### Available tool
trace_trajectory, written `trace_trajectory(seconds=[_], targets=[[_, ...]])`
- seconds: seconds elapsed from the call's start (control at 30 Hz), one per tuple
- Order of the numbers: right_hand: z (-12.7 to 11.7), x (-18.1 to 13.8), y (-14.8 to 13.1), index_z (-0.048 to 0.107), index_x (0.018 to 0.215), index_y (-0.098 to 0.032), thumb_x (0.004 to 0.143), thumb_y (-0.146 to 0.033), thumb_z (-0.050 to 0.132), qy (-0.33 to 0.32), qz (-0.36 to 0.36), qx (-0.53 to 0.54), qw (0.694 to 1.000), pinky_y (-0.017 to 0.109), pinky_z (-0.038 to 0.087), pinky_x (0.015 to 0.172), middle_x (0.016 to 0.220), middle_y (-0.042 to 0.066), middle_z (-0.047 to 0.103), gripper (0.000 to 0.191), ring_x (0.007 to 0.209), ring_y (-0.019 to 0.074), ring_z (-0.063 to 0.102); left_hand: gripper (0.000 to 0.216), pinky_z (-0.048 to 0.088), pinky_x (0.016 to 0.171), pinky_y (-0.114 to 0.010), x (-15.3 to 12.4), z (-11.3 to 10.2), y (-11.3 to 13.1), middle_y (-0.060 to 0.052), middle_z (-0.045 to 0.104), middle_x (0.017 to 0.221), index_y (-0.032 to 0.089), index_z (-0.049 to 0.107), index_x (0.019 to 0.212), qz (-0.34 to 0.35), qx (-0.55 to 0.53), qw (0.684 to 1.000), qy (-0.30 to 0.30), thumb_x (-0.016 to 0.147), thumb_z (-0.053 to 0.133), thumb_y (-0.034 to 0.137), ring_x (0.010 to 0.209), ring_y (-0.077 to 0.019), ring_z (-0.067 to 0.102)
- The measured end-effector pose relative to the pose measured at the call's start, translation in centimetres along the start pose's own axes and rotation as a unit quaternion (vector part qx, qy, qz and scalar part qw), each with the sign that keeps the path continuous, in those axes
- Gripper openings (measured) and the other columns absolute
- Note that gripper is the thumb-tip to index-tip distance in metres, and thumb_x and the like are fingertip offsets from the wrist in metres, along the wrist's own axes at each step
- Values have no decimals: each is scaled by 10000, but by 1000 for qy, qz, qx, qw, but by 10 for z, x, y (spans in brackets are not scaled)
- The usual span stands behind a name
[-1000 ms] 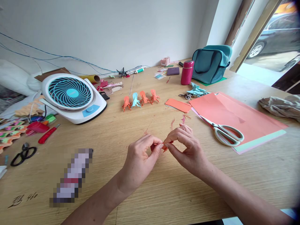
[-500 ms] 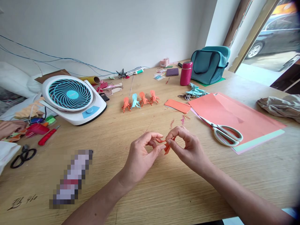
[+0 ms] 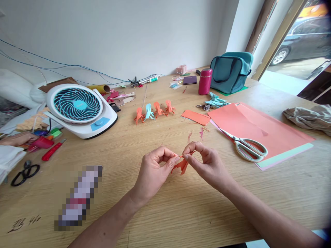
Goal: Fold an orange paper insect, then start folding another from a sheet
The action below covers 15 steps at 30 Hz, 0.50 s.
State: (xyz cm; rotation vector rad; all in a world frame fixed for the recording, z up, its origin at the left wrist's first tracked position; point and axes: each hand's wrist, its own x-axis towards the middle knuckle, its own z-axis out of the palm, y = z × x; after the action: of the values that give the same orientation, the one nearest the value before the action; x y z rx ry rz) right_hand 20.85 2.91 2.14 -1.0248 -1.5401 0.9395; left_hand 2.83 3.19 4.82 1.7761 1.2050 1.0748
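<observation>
Between my two hands is an orange paper figure (image 3: 184,166) with narrow strips, held just above the table. My left hand (image 3: 158,166) is closed, thumb and forefinger pinching a thin strip of it. From the other side my right hand (image 3: 207,162) pinches the same paper close to the left fingertips. The fingers cover part of the figure. Farther back stands a row of similar folded paper figures, among them a blue one (image 3: 149,111) and an orange one (image 3: 170,107).
White-handled scissors (image 3: 252,148) lie on orange paper sheets (image 3: 274,129) to the right. Left are a white fan (image 3: 85,117), a red cutter (image 3: 53,151) and black scissors (image 3: 26,174). A pink flask (image 3: 205,82) and teal bag (image 3: 230,74) stand behind. Another person's hand (image 3: 19,138) shows at left.
My left thumb and forefinger have closed on a strip of the orange paper. More of the figure now hangs below my fingers. The other person's hand at the left edge has shifted.
</observation>
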Motion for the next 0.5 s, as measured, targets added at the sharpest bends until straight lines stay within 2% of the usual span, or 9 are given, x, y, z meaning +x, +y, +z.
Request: trace_trajectory(seconds=[0.13, 0.23, 0.4, 0.5], targets=[[1, -1, -2, 628, 791, -219, 910, -254, 626, -4, -12, -34, 999, 377, 469, 782, 767, 19, 689, 124, 768, 198, 634, 164, 480, 577, -216, 0, 1, 1, -6, 667, 692, 171, 633, 727, 18, 23, 1000, -3, 885, 635, 213, 638, -119, 614], [2, -1, -2, 628, 780, -222, 902, -216, 619, 11, -21, -60, 998, 377, 443, 797, 751, 9, 677, 123, 777, 195, 611, 136, 483, 614, -223, 1, 0, 0, -10, 667, 739, 177, 659, 795, 43, 44, 998, -13, 915, 603, 204, 668, -120, 613], [3, -2, -3, 626, 767, -220, 886, -174, 615, 13, -46, -88, 995, 375, 410, 817, 739, -6, 655, 128, 778, 185, 579, 203, 448, 670, -236, 0, 0, -3, 9, 615, 702, 175, 625, 747, 155, 128, 979, 16, 942, 571, 159, 659, -106, 564], [3, -2, -4, 630, 762, -216, 884, -168, 607, 5, -45, -91, 995, 369, 406, 818, 739, -8, 653, 134, 772, 179, 578, 233, 406, 616, -221, -1, 1, -5, 27, 570, 649, 170, 584, 695, 178, 170, 969, 36, 927, 585, 144, 607, -92, 521]])
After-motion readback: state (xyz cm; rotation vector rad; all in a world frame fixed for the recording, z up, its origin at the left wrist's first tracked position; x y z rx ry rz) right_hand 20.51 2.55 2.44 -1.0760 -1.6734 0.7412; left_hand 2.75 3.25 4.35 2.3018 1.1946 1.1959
